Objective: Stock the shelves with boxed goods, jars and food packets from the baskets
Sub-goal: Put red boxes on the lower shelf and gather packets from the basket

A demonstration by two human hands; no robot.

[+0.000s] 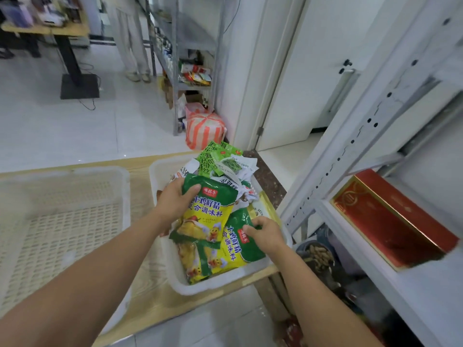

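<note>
Over the white basket (225,284), the left hand (172,201) grips the top edge of the upper seasoning packet (210,214). Its thumb lies on the front and its other fingers are hidden behind. Nearer in the basket, the right hand (265,234) pinches the lower seasoning packet (240,249), which the upper one partly covers. Green seaweed packets (220,159) pile at the basket's far end, burying others. Left of the basket sits an empty basket (75,171). Right of it a red box (393,221) lies on a white shelf (413,284), its near end blurred.
</note>
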